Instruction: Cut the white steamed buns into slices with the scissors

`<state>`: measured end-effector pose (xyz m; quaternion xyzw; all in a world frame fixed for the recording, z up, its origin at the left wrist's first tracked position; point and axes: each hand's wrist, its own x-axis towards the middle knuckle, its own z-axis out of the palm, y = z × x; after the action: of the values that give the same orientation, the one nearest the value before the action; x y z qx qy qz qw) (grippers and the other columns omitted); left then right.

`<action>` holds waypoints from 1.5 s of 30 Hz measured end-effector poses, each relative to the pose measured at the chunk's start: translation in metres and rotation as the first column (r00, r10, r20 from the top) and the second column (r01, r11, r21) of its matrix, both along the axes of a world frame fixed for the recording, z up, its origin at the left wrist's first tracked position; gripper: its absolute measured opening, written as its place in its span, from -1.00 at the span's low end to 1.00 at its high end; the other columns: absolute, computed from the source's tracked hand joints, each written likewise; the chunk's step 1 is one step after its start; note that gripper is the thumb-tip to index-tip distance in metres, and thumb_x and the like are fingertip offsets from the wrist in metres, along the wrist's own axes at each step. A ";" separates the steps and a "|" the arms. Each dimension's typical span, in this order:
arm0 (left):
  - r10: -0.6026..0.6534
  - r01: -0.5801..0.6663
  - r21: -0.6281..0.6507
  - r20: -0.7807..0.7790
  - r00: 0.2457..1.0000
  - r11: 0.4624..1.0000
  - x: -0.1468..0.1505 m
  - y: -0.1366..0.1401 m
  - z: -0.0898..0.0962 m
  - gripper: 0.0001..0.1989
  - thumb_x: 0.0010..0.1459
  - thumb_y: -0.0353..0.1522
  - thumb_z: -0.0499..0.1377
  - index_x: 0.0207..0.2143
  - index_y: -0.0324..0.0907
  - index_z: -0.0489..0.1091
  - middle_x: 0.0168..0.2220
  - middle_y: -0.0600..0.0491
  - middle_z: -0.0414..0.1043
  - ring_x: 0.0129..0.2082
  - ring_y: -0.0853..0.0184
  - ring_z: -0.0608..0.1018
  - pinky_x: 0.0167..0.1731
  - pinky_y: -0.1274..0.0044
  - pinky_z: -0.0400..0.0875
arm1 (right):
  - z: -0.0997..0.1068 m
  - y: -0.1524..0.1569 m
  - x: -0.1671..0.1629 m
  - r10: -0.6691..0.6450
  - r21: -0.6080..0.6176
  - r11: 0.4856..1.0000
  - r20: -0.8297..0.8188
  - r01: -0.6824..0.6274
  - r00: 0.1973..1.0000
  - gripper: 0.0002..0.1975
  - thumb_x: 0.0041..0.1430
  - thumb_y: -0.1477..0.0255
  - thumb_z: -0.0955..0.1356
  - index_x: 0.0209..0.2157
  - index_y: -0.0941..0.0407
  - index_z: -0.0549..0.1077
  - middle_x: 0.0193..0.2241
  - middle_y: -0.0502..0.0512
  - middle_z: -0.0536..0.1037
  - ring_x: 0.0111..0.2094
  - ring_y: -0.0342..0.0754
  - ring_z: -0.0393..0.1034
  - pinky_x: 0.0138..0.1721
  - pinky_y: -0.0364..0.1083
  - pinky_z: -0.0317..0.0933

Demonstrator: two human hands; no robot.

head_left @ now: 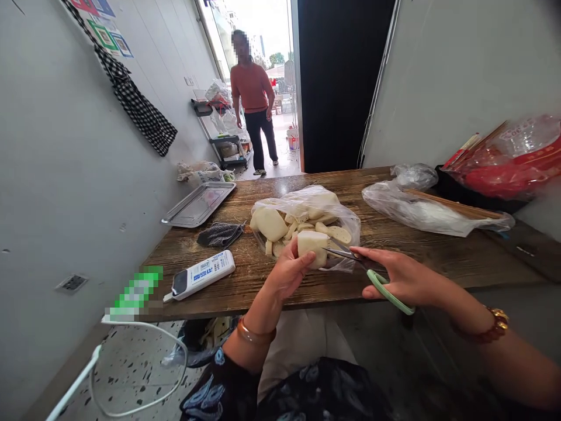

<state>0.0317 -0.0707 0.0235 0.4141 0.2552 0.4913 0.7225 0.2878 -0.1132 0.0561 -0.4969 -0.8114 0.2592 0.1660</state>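
My left hand is closed around a pale cream block of food with a smooth, bun-like surface; its exact kind is unclear. Scissors with light green handles are in my right hand. Their blades are parted and point left, meeting the right edge of the block. Just behind both hands, a clear plastic bag lies opened on the wooden table. Inside it are several larger pale pieces and many cut slices.
On the left are a metal tray, a dark cloth and a white device with a cable. Bagged wooden skewers and red plastic packaging occupy the right. A person stands by the doorway beyond the table.
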 end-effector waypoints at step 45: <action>0.015 -0.007 0.060 -0.141 0.990 0.998 -0.002 0.003 -0.006 -0.52 -0.05 -0.26 0.43 -0.07 -0.21 0.47 -0.15 -0.04 0.55 -0.22 0.28 0.53 -0.16 0.50 0.40 | 0.001 0.008 -0.003 -0.009 -0.040 0.999 0.027 0.010 1.000 -0.45 0.12 0.15 0.41 0.10 0.12 0.53 -0.35 0.08 0.71 -0.39 0.09 0.55 -0.36 -0.08 0.32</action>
<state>0.0299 -0.0680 0.0180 0.4677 0.2935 0.4720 0.6872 0.2846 -0.1054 0.0571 -0.5072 -0.8059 0.2680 0.1463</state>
